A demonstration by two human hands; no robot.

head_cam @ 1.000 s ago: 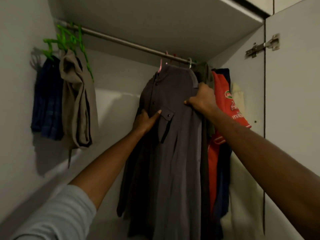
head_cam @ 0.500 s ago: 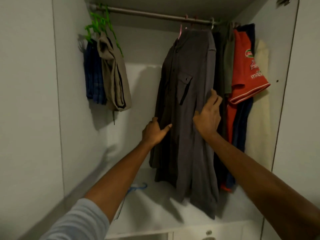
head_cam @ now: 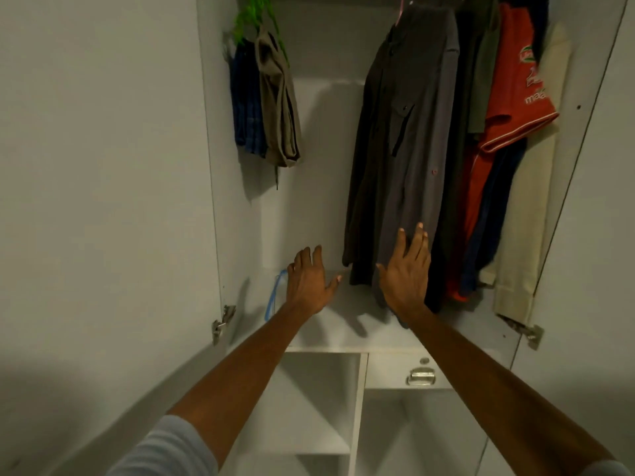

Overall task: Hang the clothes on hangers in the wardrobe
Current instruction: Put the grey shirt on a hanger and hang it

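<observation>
A long dark grey shirt (head_cam: 409,149) hangs on a pink hanger in the middle of the wardrobe. My right hand (head_cam: 407,273) is open, its straight fingers lying against the shirt's lower hem. My left hand (head_cam: 307,281) is open too, held in the air just left of the shirt and apart from it. A red shirt (head_cam: 512,97), a dark blue garment and a cream garment (head_cam: 529,201) hang to the right. At the left hang a blue checked cloth (head_cam: 245,97) and khaki trousers (head_cam: 278,101) on green hangers (head_cam: 252,12).
A blue hanger (head_cam: 273,297) lies on the white wardrobe floor shelf (head_cam: 343,328) by the left wall. Below are open white compartments and a drawer with a metal handle (head_cam: 421,376). Both doors stand open, with hinges at left (head_cam: 221,322) and right (head_cam: 531,334).
Both hands have slid down the grey shirt from chest height to its hem. My left hand has come off the cloth. The view has tilted downward, showing the shelves below.
</observation>
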